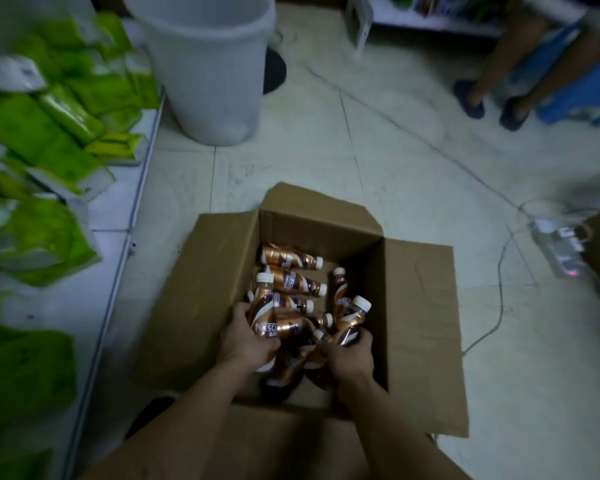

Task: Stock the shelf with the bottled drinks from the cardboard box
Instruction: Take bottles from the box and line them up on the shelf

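Bottled drinks point(293, 285) lie loose in the open cardboard box point(420, 306) on the floor, most of them on their sides with caps toward 3 o'clock. Both hands are down in the near half of the box. The left hand point(246, 341) curls round one bottle point(267, 318) whose long axis runs toward 12 o'clock, cap leading. The right hand point(349, 355) grips the base of a second bottle point(351, 323), its cap tipped toward 1 o'clock. More bottles lie between the two hands. The shelf point(113, 216), carrying green packs point(59, 109), lies at 9 o'clock from the box, just beyond its left flap. The left hand is therefore the nearer one, and both lifts would likely swing toward 9 o'clock.
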A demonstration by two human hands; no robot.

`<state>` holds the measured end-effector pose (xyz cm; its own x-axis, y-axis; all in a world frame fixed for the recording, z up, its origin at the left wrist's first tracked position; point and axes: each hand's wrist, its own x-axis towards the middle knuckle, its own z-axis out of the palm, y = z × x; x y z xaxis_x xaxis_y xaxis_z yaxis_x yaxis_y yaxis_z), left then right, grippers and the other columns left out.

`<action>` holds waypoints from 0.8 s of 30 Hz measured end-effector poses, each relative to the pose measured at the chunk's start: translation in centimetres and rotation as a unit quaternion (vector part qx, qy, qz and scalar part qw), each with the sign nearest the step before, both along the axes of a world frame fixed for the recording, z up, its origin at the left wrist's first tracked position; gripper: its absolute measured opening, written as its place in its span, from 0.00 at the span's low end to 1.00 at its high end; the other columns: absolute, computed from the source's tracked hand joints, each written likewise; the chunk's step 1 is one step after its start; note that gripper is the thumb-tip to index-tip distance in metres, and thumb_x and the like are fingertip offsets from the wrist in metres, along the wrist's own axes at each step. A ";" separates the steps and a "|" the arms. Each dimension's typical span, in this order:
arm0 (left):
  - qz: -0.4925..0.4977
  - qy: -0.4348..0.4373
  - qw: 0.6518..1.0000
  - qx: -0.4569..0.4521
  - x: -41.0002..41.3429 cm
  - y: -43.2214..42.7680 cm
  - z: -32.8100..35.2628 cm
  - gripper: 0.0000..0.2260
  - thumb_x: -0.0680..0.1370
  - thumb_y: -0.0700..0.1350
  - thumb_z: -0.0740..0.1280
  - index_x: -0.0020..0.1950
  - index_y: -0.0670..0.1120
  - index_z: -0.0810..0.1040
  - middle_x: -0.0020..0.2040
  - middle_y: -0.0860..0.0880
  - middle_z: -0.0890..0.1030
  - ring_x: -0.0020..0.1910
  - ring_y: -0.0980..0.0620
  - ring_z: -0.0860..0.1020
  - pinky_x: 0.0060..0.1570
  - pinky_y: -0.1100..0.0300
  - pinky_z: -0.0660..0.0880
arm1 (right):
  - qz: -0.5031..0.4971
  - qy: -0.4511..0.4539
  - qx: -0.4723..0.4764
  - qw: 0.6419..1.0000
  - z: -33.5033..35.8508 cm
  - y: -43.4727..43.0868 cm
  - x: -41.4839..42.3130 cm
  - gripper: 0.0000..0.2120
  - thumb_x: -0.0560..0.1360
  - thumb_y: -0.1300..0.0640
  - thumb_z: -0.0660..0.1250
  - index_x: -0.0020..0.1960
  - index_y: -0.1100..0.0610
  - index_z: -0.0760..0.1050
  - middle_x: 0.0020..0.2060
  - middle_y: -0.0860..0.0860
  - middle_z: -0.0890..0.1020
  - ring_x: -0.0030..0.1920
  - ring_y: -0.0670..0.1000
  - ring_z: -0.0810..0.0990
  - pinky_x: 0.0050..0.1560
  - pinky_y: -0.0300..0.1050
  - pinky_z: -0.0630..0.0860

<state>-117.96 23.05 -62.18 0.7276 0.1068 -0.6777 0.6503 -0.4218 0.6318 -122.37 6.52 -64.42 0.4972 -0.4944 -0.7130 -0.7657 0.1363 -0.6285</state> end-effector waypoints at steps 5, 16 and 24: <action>-0.011 -0.136 0.987 -0.081 0.3 1.4 11.3 0.33 0.66 0.36 0.77 0.66 0.51 0.69 0.57 0.50 0.79 0.50 0.52 0.77 0.52 0.52 0.75 | 0.106 -0.112 -0.055 0.986 10.4 -0.2 0.8 0.29 0.64 0.55 0.78 0.61 0.58 0.71 0.47 0.52 0.82 0.46 0.53 0.81 0.44 0.53 0.81; -0.051 -0.434 0.892 -0.114 -4.8 4.4 34.5 0.34 0.65 0.43 0.79 0.65 0.58 0.67 0.59 0.49 0.78 0.53 0.49 0.79 0.54 0.47 0.77 | 0.169 -0.435 -0.081 0.881 36.0 1.0 -3.4 0.29 0.65 0.63 0.77 0.63 0.51 0.73 0.54 0.47 0.82 0.54 0.49 0.79 0.51 0.48 0.78; -0.038 -0.544 0.837 -0.043 -6.7 8.7 45.4 0.36 0.60 0.47 0.82 0.62 0.58 0.67 0.53 0.51 0.80 0.51 0.51 0.80 0.52 0.50 0.77 | 0.216 -0.537 -0.104 0.809 47.4 4.3 -5.1 0.28 0.64 0.62 0.78 0.61 0.48 0.73 0.51 0.44 0.81 0.50 0.44 0.79 0.47 0.43 0.76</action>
<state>-124.69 31.76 -16.81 0.9219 0.0170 0.3871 -0.3558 -0.3585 0.8631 -127.47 10.85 -16.98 0.9332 -0.1621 0.3206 0.2889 -0.1920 -0.9379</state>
